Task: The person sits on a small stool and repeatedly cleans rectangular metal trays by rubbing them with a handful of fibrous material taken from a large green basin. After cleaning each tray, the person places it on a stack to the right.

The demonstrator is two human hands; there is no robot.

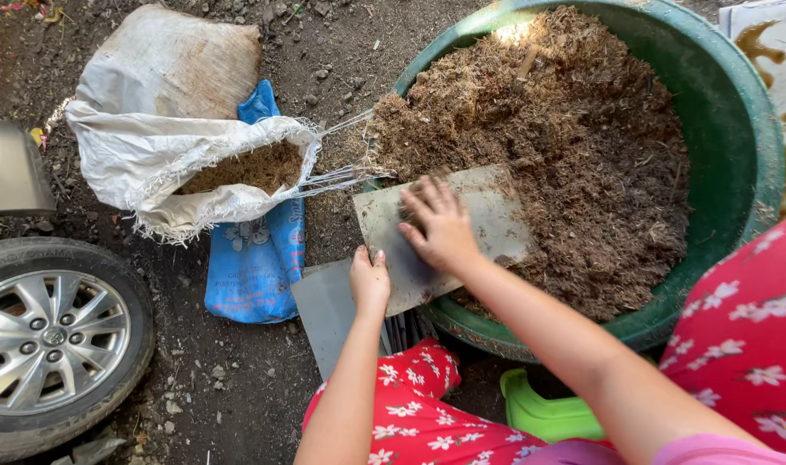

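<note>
Head camera looked down on a grey flat board [496, 220] tilted over the near rim of a big green tub [737, 129] filled with brown fibrous mulch [574, 146]. The right hand [440, 224] lay palm-down on the board, its fingers [423, 200] spread flat and pressing on the surface. The left hand [369, 280] gripped the board's lower near edge, fingers curled shut around it. The board's far end touched the mulch. To the left on the dirt ground [324, 52] sat an open white woven sack [165, 155] holding more of the brown fibre, on top of a blue bag [255, 267]. A car wheel [53, 336] stood at the left edge. A small green stool [544, 413] showed between the person's knees in red floral cloth.
</note>
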